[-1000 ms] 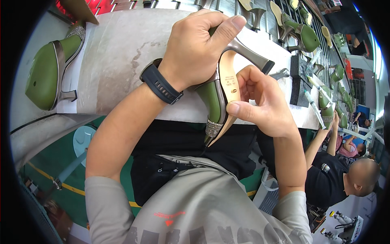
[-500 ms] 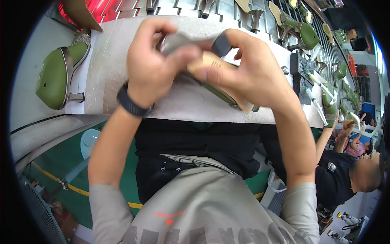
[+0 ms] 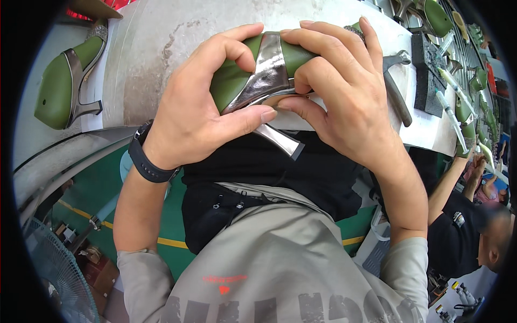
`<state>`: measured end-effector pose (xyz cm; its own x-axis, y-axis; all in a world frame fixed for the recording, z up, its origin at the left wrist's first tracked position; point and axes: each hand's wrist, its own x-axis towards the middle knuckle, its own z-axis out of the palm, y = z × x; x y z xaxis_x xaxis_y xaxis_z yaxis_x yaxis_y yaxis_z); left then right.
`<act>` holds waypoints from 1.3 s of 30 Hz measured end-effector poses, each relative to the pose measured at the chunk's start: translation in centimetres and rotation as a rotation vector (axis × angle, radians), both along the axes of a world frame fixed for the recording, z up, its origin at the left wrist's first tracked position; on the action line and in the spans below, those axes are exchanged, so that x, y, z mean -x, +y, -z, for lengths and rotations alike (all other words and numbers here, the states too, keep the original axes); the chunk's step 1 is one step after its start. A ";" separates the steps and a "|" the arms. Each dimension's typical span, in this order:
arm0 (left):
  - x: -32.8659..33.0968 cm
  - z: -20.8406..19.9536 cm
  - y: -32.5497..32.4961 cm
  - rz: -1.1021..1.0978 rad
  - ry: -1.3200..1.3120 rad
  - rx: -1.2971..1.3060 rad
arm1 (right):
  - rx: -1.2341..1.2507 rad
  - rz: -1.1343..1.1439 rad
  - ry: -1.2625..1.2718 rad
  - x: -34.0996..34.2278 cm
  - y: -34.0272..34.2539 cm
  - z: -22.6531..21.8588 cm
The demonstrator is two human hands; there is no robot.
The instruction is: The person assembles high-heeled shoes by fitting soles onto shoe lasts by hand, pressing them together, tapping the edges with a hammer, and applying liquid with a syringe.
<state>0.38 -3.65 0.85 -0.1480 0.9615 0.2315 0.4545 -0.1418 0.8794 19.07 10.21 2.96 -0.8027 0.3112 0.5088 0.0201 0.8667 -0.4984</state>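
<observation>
Green high-heeled shoe (image 3: 269,70) now upper side up, held between both hands over the near part of the pale worktop (image 3: 142,70), rounded heel end to the left, rhinestone-trimmed toe (image 3: 355,31) to the far right; cannot tell whether touching the surface. Left hand (image 3: 196,105) clasping the heel end, fingers curled over the top and thumb at the sole edge; right hand (image 3: 344,91) pinching the toe half, fingers arched over, thumb beneath, thumb tips near each other.

Just turned over from a sole-up hold, by way of a blurred roll: silvery band (image 3: 272,48) now on top, tan sole down to a sliver, slim heel (image 3: 283,141) slanting to the near right, past the worktop's edge. By judgement, upper and band now open to checking or pressing, underside no longer so.

On the left, a second green shoe (image 3: 56,89) lying on its side; on the right, a dark-handled metal tool (image 3: 396,96), a black block (image 3: 428,81) and two syringes (image 3: 451,119). Farther right, more green shoes (image 3: 436,17) and a co-worker (image 3: 458,237) in a dark top; near left, a fan (image 3: 56,269) and green floor (image 3: 173,215) with a yellow stripe.
</observation>
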 end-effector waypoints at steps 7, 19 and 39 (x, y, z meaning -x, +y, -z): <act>-0.2 0.3 0.1 0.024 0.100 0.031 | -0.228 0.007 -0.065 0.4 0.1 1.1; -0.3 0.3 0.3 0.025 0.092 0.047 | -0.329 0.002 -0.053 -0.5 -0.2 1.4; -2.3 0.2 1.4 -0.132 0.222 -0.129 | -0.285 0.030 -0.060 -1.2 1.3 0.4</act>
<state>2.67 -2.29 0.61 -0.2023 0.8976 0.3916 0.6557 -0.1729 0.7350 20.23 11.48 2.56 -0.8268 0.1863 0.5307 0.0700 0.9703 -0.2316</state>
